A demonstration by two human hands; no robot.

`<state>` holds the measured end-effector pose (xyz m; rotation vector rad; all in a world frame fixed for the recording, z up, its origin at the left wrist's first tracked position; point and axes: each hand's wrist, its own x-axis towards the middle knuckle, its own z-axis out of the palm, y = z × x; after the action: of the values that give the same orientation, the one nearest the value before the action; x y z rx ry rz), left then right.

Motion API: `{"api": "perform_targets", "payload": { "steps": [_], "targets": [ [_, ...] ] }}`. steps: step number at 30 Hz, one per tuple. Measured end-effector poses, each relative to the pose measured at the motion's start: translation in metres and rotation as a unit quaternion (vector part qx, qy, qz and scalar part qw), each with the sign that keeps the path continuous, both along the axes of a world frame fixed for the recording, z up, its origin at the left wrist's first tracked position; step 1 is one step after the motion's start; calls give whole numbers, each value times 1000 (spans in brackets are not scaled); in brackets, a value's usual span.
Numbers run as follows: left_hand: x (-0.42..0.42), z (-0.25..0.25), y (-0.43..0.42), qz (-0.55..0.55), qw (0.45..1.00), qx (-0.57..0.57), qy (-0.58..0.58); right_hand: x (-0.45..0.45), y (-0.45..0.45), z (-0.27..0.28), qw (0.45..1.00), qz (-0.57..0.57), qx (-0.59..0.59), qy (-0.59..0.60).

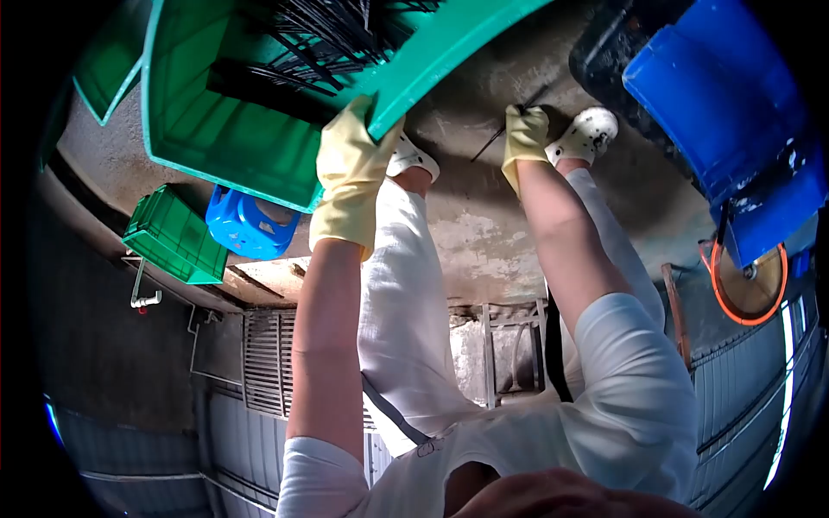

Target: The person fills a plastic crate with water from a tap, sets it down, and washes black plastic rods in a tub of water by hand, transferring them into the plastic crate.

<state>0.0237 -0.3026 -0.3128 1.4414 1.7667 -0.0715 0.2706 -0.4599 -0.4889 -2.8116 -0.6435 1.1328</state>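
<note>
My left hand (350, 168), in a pale yellow rubber glove, is closed on the rim of a large green plastic crate (250, 142). Inside that crate lies a loose heap of thin black rods (324, 43), pointing in various directions. My right hand (527, 136), gloved the same way, is low over the floor near my right shoe (585, 134). Its fingers are closed around a thin dark rod (489, 145), whose ends stick out on both sides of the fist. What the rod is made of I cannot tell.
A smaller green crate (173, 237) and a blue plastic stool (246, 226) stand on the left. Large blue bins (712, 95) and an orange-rimmed wheel (749, 281) are on the right. Another green container (108, 82) shows at far left. The concrete floor (466, 207) looks stained.
</note>
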Motion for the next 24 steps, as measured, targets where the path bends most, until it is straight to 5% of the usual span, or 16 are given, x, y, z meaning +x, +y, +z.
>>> {"api": "perform_targets", "payload": {
  "steps": [2,6,11,13,16,21,23,24],
  "targets": [
    [-5,-7,-5,-18,999,39,6,17,-22,-47,996,-5,-86,-3],
    [-2,-3,0,0,1000,18,6,34,-19,-37,991,133,-28,-5],
    [-2,-4,-3,-3,1000,6,26,41,12,-2,991,64,-116,12],
    [-2,-6,-3,-9,999,20,26,49,7,-11,973,190,-131,-22],
    [-1,-2,-1,-11,999,-5,31,56,-10,-26,989,104,-103,-11],
    [-1,-4,-3,-19,999,13,39,70,-29,-47,966,-205,-31,157],
    [2,0,0,-19,999,6,38,56,-44,-32,959,-186,101,187],
    [1,-1,-1,-18,999,6,36,48,-26,10,965,-168,36,199]
  ]
}}
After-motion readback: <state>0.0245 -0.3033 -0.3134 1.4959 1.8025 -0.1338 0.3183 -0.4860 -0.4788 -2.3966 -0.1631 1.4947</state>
